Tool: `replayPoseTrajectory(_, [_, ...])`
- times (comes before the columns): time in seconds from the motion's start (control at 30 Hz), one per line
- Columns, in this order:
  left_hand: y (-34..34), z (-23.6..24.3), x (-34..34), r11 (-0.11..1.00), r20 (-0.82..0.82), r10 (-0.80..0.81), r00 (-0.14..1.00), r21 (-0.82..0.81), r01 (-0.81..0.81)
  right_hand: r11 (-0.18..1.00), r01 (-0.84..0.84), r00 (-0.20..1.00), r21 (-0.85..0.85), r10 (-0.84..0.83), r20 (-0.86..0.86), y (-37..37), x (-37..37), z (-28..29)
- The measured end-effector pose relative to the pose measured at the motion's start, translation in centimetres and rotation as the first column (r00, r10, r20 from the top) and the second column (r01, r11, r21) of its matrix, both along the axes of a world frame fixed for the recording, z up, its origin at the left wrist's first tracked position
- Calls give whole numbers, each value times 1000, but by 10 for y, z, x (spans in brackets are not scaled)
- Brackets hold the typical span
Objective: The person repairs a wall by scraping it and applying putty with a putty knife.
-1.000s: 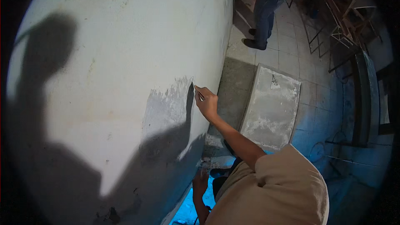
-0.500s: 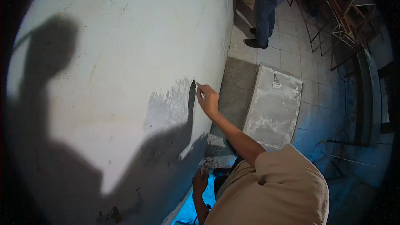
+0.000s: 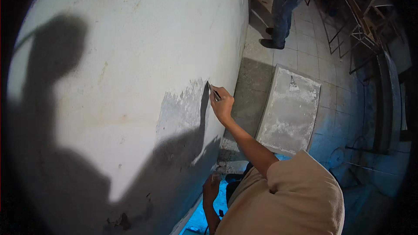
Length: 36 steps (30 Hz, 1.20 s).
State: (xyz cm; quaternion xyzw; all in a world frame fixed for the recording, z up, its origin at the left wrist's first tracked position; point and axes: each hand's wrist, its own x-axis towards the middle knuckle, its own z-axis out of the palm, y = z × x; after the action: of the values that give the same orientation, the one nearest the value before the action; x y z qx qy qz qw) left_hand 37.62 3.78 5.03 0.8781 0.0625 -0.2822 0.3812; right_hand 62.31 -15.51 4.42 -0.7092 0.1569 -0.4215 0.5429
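My right hand [image 3: 222, 102] is raised at the pale wall [image 3: 117, 48], fingers closed on a thin dark scraper blade [image 3: 217, 94] whose tip meets the upper edge of a roughened, flaking grey patch [image 3: 178, 109]. The blade is partly hidden by my fingers. My left hand [image 3: 211, 185] hangs low beside the shadowed base of the wall, fingers curled round something small and pale that I cannot make out. My shadow falls across the wall.
A grey, white-smeared board [image 3: 287, 111] lies on the tiled floor [image 3: 313, 43] to the right. A person in jeans [image 3: 285, 8] stands beyond it. Metal frames with wooden pieces [image 3: 357, 15] line the right side. Blue light covers the floor below.
My right hand and the scraper have moved slightly up and right along the patch's edge. The whole view has shifted a little. My left hand keeps its low position.
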Motion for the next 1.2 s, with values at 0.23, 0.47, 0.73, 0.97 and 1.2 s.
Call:
replayPoseTrajectory(0.23, [15, -3, -14, 998, 46, 64, 997, -9, -63, 990, 67, 990, -127, -82, -118, 8, 6, 9])
replayPoseTrajectory(0.47, [21, -8, -24, 998, 141, -23, 990, 60, 14, 977, 101, 992, -188, -114, -61, -1, 12, 22])
replayPoseTrajectory(0.73, [8, 5, -4, 999, 92, 21, 996, -41, -18, 978, 56, 997, -199, -66, -46, -1, 7, 18])
replayPoseTrajectory(0.97, [8, 10, 3, 999, 62, -40, 997, 30, 38, 987, -17, 999, -160, 13, -29, -6, 5, 9])
replayPoseTrajectory(1.2, [14, 3, -3, 999, 119, -26, 993, -34, 30, 993, -6, 996, -117, -4, -87, -1, 10, 14])
